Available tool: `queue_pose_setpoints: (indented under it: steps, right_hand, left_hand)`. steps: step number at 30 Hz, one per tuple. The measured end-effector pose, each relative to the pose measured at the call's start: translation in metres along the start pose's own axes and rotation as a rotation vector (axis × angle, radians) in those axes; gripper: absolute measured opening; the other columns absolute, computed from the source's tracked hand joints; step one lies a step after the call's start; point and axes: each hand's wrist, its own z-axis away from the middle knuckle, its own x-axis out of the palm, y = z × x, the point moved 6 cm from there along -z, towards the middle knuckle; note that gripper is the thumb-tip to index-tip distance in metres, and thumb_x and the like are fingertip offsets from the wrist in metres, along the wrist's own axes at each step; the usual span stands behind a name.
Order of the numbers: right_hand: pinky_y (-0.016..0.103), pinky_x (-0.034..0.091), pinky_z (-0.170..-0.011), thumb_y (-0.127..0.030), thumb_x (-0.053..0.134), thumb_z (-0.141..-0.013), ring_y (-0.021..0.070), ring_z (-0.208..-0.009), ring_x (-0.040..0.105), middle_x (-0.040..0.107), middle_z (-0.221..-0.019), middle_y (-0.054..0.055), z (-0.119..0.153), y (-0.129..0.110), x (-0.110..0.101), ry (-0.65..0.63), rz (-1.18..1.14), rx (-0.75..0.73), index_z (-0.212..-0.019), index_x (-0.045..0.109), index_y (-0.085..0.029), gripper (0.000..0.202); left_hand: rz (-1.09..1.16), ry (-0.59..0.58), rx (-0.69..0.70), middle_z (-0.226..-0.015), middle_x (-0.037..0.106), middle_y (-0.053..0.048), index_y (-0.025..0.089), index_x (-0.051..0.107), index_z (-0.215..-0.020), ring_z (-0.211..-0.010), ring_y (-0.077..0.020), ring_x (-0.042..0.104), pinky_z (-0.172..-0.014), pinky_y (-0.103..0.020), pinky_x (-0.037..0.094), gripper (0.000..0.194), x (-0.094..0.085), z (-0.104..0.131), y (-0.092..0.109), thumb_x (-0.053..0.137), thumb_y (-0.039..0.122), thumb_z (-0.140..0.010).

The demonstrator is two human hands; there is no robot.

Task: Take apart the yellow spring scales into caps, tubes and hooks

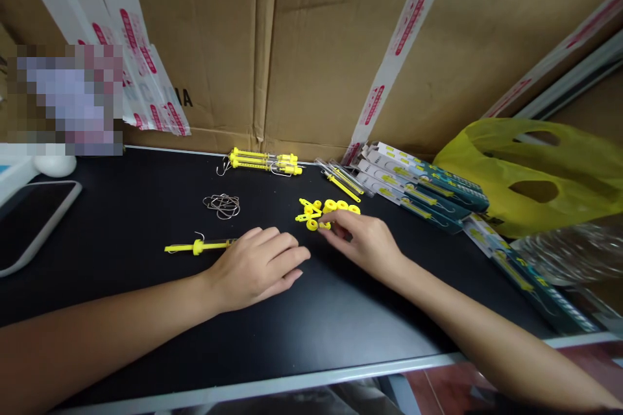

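My left hand [265,266] is closed around one end of a partly assembled yellow tube spring scale [209,246]. Its yellow rod and collar stick out to the left, with a thin wire hook by the collar; the end under my fingers is hidden. At the pile of loose yellow caps [342,205], my right hand [360,240] pinches a small yellow cap [324,225] between thumb and finger. Flat yellow strips [308,214] lie beside these caps. A tangle of loose metal hooks [222,205] rests on the black table beyond my left hand.
Several finished yellow spring scales [265,161] lie at the back. Clear tubes with springs and yellow rods [343,181] are right of them. Printed boxes [418,181] and a yellow plastic bag [525,175] occupy the right. A phone [36,224] lies left; cardboard [311,45] stands behind.
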Motion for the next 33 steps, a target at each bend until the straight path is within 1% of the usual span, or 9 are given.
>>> queue_pose_setpoints:
  steps: [1,3,6,9,19,26,29,30,33]
  right_hand:
    - [0.022,0.034,-0.054,-0.030,0.054,-0.088,0.0115,-0.058,0.053,0.061,-0.071,0.001,-0.003,0.005,-0.004,0.033,0.138,-0.008,-0.095,0.062,-0.021,0.014]
    - [0.022,0.033,-0.053,-0.029,0.053,-0.089,0.0133,-0.064,0.058,0.066,-0.083,0.002,-0.007,0.011,-0.006,0.029,0.306,-0.017,-0.097,0.061,-0.022,0.014]
    - [0.022,0.034,-0.052,-0.029,0.052,-0.090,0.0165,-0.074,0.063,0.068,-0.095,0.003,-0.011,0.014,0.001,-0.034,0.404,-0.031,-0.100,0.061,-0.022,0.015]
    - [0.023,0.035,-0.052,-0.029,0.051,-0.091,0.0179,-0.080,0.065,0.068,-0.100,0.003,-0.011,0.014,0.006,-0.069,0.448,-0.022,-0.103,0.061,-0.022,0.017]
    - [0.021,0.038,-0.053,-0.029,0.053,-0.090,0.0167,-0.082,0.066,0.068,-0.102,0.000,-0.012,0.017,0.006,-0.059,0.477,0.008,-0.107,0.061,-0.025,0.019]
    - [0.021,0.036,-0.051,-0.027,0.054,-0.089,0.0137,-0.070,0.064,0.069,-0.093,0.000,-0.009,0.010,0.003,0.012,0.399,-0.039,-0.101,0.064,-0.023,0.016]
    - [0.021,0.040,-0.056,-0.027,0.052,-0.090,0.0127,-0.069,0.063,0.069,-0.090,0.001,-0.003,-0.002,0.006,0.033,0.298,-0.129,-0.098,0.064,-0.022,0.016]
    - [0.021,0.041,-0.058,-0.027,0.051,-0.090,0.0127,-0.070,0.063,0.069,-0.089,0.001,-0.001,-0.006,0.008,0.035,0.271,-0.167,-0.097,0.064,-0.021,0.017]
    - [0.021,0.042,-0.061,-0.028,0.049,-0.091,0.0134,-0.073,0.063,0.068,-0.086,0.002,0.004,-0.016,0.013,0.032,0.228,-0.249,-0.098,0.064,-0.020,0.019]
  left_hand:
    - [0.005,-0.021,0.023,-0.090,0.060,-0.002,0.019,0.057,-0.097,-0.078,-0.0153,0.050,-0.065,-0.028,0.032,0.013,0.002,0.000,0.001,0.047,0.023,-0.091]
    - [0.007,-0.056,0.075,-0.081,0.059,0.000,0.019,0.059,-0.085,-0.072,-0.0143,0.048,-0.061,-0.029,0.030,0.015,0.005,0.000,0.004,0.045,0.022,-0.091]
    - [-0.004,-0.076,0.112,-0.076,0.058,0.000,0.018,0.059,-0.080,-0.070,-0.0142,0.047,-0.061,-0.029,0.029,0.018,0.007,0.001,0.007,0.045,0.022,-0.091]
    - [-0.002,-0.087,0.114,-0.076,0.057,-0.001,0.018,0.059,-0.082,-0.071,-0.0144,0.046,-0.061,-0.030,0.028,0.017,0.009,0.002,0.007,0.045,0.022,-0.091]
    - [0.011,-0.116,0.083,-0.077,0.057,0.000,0.019,0.059,-0.084,-0.072,-0.0149,0.045,-0.062,-0.030,0.028,0.018,0.012,0.001,0.003,0.043,0.023,-0.092]
    - [-0.049,-0.119,0.123,-0.076,0.057,0.000,0.019,0.058,-0.085,-0.071,-0.0150,0.046,-0.061,-0.029,0.027,0.015,0.009,0.001,0.007,0.045,0.022,-0.091]
    - [-0.170,-0.189,0.138,-0.073,0.056,0.000,0.019,0.057,-0.080,-0.069,-0.0159,0.047,-0.060,-0.029,0.028,0.015,0.001,-0.002,0.005,0.046,0.020,-0.090]
    - [-0.210,-0.234,0.099,-0.074,0.055,0.000,0.018,0.056,-0.078,-0.070,-0.0165,0.048,-0.060,-0.029,0.028,0.016,-0.002,-0.003,0.000,0.047,0.021,-0.090]
    - [-0.232,-0.358,-0.065,-0.081,0.057,-0.001,0.019,0.057,-0.086,-0.075,-0.0180,0.052,-0.065,-0.030,0.033,0.013,-0.015,-0.006,-0.023,0.051,0.030,-0.089]
